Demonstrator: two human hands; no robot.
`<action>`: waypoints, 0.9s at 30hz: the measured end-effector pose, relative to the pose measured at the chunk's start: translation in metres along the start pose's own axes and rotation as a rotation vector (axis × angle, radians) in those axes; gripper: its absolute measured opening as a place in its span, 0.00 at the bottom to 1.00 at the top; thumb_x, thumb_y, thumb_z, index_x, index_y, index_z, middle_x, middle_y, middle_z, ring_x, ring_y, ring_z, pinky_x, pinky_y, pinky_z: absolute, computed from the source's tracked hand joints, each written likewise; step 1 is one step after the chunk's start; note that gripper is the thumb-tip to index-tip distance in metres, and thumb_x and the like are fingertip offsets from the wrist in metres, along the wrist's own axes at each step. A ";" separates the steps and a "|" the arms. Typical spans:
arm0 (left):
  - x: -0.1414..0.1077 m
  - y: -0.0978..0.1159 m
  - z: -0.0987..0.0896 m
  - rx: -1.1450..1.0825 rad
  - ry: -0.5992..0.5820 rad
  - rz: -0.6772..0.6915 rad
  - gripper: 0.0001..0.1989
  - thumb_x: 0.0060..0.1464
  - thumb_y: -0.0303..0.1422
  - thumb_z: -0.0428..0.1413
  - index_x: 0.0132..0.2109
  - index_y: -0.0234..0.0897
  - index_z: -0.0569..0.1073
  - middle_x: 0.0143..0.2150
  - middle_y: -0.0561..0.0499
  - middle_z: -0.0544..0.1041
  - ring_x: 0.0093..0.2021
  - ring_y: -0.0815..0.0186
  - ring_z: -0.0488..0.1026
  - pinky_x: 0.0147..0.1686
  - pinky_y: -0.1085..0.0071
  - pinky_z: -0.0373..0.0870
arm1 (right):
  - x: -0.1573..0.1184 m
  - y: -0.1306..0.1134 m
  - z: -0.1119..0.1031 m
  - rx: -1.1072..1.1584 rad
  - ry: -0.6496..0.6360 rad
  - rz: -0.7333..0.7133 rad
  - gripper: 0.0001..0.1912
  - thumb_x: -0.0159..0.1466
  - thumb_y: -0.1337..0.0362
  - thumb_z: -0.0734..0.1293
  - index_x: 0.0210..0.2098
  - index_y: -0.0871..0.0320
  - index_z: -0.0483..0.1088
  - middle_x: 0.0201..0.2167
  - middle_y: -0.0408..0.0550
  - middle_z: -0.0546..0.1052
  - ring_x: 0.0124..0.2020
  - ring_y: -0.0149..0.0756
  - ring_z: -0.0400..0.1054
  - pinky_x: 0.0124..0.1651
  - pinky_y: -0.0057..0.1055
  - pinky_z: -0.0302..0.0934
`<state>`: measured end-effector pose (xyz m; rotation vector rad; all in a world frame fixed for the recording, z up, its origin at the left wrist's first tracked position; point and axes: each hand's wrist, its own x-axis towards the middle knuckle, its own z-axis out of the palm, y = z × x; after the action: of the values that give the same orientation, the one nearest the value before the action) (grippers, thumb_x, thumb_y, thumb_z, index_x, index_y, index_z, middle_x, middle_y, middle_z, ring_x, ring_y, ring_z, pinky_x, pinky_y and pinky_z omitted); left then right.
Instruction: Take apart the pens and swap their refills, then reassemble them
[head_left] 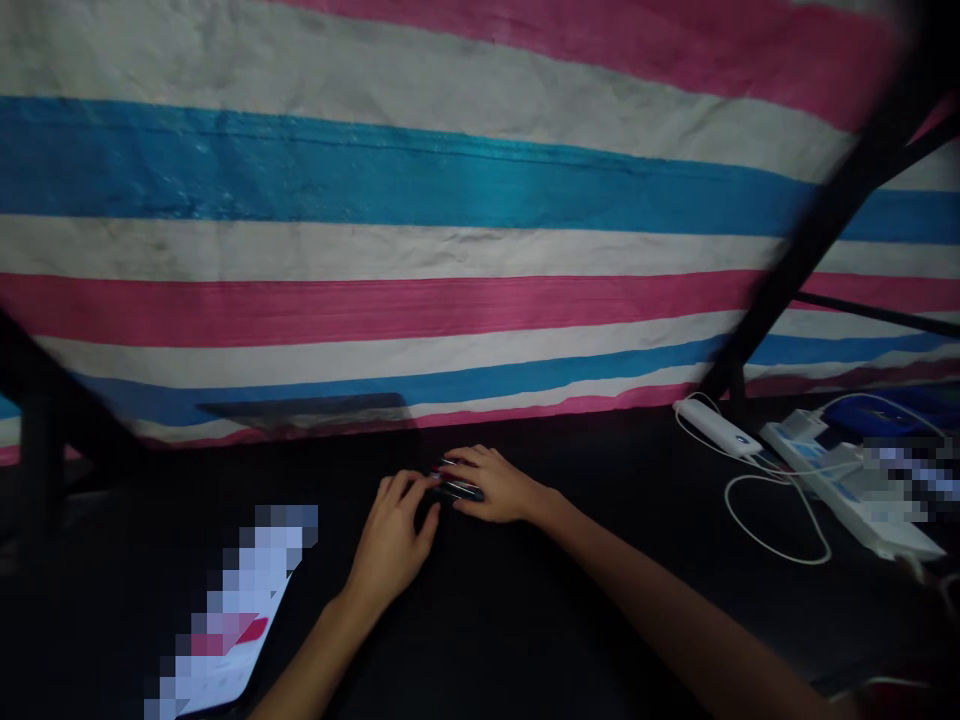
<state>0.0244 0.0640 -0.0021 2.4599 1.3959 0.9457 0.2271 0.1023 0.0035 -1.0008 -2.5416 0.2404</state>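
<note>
Several slim, dark, shiny pens (459,490) lie together on the black table (480,620), between my two hands. My right hand (496,485) is curled around them, with fingers on the far side and the thumb on the near side. At their left end is my left hand (394,530), its fingers bent a little and apart, fingertips at or touching the pens. Dim light and the fingers hide part of the pens, so their exact number is unclear.
A lit phone (232,640) lies at the lower left. On the right are a white power strip (847,490) with plugs, a white power bank (716,425), looping white cables and a blue object (877,412). Dark frame bars (810,250) and a striped sheet (450,190) stand behind.
</note>
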 end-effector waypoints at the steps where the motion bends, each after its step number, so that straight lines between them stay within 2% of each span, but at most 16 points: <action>1: 0.000 -0.004 0.001 0.027 0.032 -0.032 0.16 0.57 0.32 0.50 0.52 0.39 0.67 0.49 0.45 0.68 0.49 0.56 0.64 0.50 0.55 0.64 | 0.008 0.000 0.002 0.019 -0.013 -0.032 0.28 0.60 0.58 0.66 0.59 0.54 0.60 0.59 0.52 0.62 0.56 0.45 0.57 0.55 0.44 0.52; 4: -0.002 -0.014 0.005 0.063 0.049 -0.094 0.23 0.56 0.33 0.51 0.58 0.37 0.60 0.54 0.43 0.65 0.53 0.53 0.62 0.52 0.53 0.63 | 0.022 0.001 0.003 0.084 -0.052 -0.079 0.29 0.60 0.57 0.66 0.60 0.50 0.59 0.60 0.49 0.63 0.58 0.45 0.57 0.57 0.45 0.51; 6: -0.003 -0.018 0.008 0.064 0.031 -0.099 0.21 0.56 0.33 0.51 0.57 0.38 0.62 0.53 0.44 0.66 0.52 0.53 0.64 0.52 0.52 0.63 | 0.023 0.002 0.001 0.144 -0.042 -0.079 0.32 0.58 0.57 0.68 0.61 0.48 0.57 0.61 0.48 0.62 0.60 0.44 0.56 0.58 0.45 0.50; 9: -0.003 -0.019 0.008 0.069 0.011 -0.093 0.16 0.56 0.32 0.50 0.52 0.39 0.66 0.51 0.45 0.67 0.49 0.55 0.66 0.51 0.55 0.65 | 0.014 0.003 -0.003 0.243 0.078 -0.014 0.36 0.56 0.55 0.70 0.61 0.49 0.56 0.62 0.50 0.61 0.61 0.43 0.55 0.60 0.43 0.51; 11: -0.002 -0.016 0.007 0.092 -0.005 -0.094 0.15 0.56 0.31 0.50 0.52 0.38 0.68 0.50 0.44 0.67 0.47 0.56 0.67 0.50 0.56 0.66 | 0.003 0.005 -0.006 0.279 0.175 0.075 0.34 0.57 0.54 0.69 0.61 0.51 0.57 0.60 0.51 0.63 0.60 0.42 0.56 0.59 0.42 0.52; 13: 0.000 -0.013 0.006 0.138 -0.017 -0.097 0.16 0.56 0.32 0.50 0.52 0.37 0.68 0.50 0.43 0.67 0.48 0.54 0.66 0.48 0.55 0.66 | -0.009 0.007 -0.007 0.290 0.209 0.161 0.32 0.58 0.54 0.67 0.60 0.52 0.58 0.58 0.52 0.65 0.59 0.42 0.58 0.59 0.42 0.53; 16: 0.003 -0.009 0.007 0.210 -0.025 -0.070 0.23 0.56 0.33 0.50 0.59 0.41 0.62 0.60 0.42 0.62 0.57 0.49 0.59 0.49 0.51 0.64 | -0.026 0.007 -0.004 0.258 0.153 0.214 0.37 0.55 0.50 0.69 0.60 0.53 0.57 0.60 0.54 0.63 0.60 0.46 0.55 0.60 0.46 0.51; 19: 0.003 -0.010 0.010 0.225 -0.091 0.016 0.28 0.58 0.31 0.48 0.64 0.48 0.54 0.67 0.46 0.53 0.65 0.50 0.49 0.54 0.48 0.58 | -0.033 0.004 0.002 0.254 0.153 0.236 0.43 0.53 0.48 0.70 0.62 0.55 0.53 0.63 0.56 0.57 0.64 0.48 0.47 0.63 0.48 0.45; 22: 0.002 -0.014 0.014 0.199 -0.150 0.042 0.26 0.59 0.31 0.46 0.63 0.49 0.55 0.67 0.47 0.55 0.65 0.51 0.49 0.56 0.47 0.55 | -0.028 0.000 0.010 0.379 0.287 0.356 0.36 0.61 0.50 0.63 0.64 0.55 0.49 0.64 0.54 0.56 0.64 0.42 0.48 0.63 0.44 0.46; 24: 0.004 -0.016 0.014 0.177 -0.130 0.009 0.26 0.59 0.33 0.47 0.63 0.48 0.56 0.66 0.46 0.55 0.65 0.51 0.49 0.56 0.48 0.56 | -0.020 -0.001 0.015 0.488 0.397 0.471 0.28 0.66 0.51 0.56 0.62 0.53 0.51 0.62 0.52 0.58 0.63 0.39 0.52 0.62 0.41 0.48; 27: 0.010 -0.019 0.014 0.163 -0.097 -0.031 0.29 0.57 0.36 0.50 0.65 0.46 0.53 0.68 0.44 0.50 0.67 0.48 0.43 0.56 0.48 0.56 | -0.005 -0.001 0.022 0.618 0.536 0.599 0.23 0.68 0.52 0.50 0.59 0.52 0.56 0.58 0.51 0.65 0.59 0.38 0.58 0.59 0.39 0.52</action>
<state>0.0227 0.0846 -0.0169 2.5522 1.5298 0.7223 0.2208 0.0978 -0.0176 -1.3049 -1.4954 0.7513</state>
